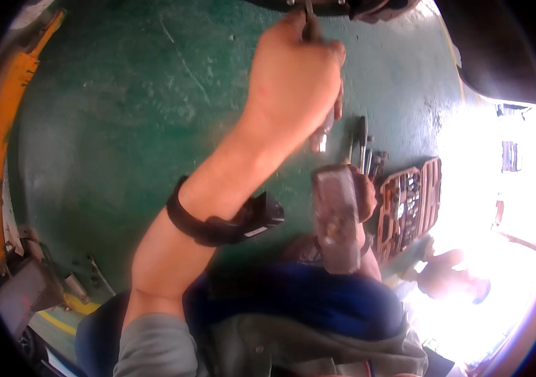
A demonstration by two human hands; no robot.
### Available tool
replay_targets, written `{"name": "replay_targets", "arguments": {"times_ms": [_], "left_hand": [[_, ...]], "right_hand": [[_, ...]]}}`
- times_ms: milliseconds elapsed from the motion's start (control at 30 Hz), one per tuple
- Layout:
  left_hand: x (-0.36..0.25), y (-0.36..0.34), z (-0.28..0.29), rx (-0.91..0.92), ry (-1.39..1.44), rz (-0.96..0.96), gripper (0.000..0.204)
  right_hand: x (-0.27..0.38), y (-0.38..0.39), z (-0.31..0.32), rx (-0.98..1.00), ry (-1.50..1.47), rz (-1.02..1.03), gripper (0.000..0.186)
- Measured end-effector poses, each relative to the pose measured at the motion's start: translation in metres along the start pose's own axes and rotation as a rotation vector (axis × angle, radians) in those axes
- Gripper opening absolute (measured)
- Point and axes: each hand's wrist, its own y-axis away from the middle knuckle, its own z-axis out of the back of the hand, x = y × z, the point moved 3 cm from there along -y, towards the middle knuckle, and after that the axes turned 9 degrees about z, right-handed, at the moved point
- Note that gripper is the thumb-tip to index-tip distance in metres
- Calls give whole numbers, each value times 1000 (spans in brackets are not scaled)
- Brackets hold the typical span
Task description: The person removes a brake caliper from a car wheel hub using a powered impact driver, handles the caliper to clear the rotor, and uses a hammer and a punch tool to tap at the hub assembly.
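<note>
My left hand (293, 78) is closed around a metal tool (321, 137), whose shiny lower end sticks out below the fist. Its narrow upper end reaches the dark metal assembly (365, 9) at the top edge; whether they touch I cannot tell. A black band with a device (230, 223) is strapped to my left forearm. My right hand (366, 200) grips a hammer, its large worn metal head (334, 217) facing me, below and right of the left fist and partly hiding the right hand.
An open socket-set case (430, 195) and long hand tools (362, 141) lie on the green floor (130, 125) at right. An orange metal frame (4, 144) runs along the left, with loose tools (98, 273) below. A dark curved body (494, 56) hangs at upper right, beside bright glare.
</note>
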Motion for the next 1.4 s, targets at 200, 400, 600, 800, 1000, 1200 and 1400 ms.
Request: {"name": "replay_targets", "arguments": {"times_ms": [200,400,600,800,1000,1200,1400], "left_hand": [[6,-6,5,-10,202,46,13],[-17,10,-5,35,220,115,13],[-20,10,2,0,283,220,12],[-17,15,-7,-10,271,61,28],[-3,1,3,-20,178,105,48],[0,1,0,1,178,119,48],[-5,3,4,-1,189,117,42]], "right_hand": [[-12,6,-13,-95,-210,-38,17],[-5,8,3,-48,-100,-107,15],[-20,1,-29,159,-75,-34,22],[2,5,1,-106,-211,-2,27],[-2,-8,-7,-7,3,234,32],[-3,1,-5,-66,4,197,27],[8,-3,-6,-44,29,185,32]]}}
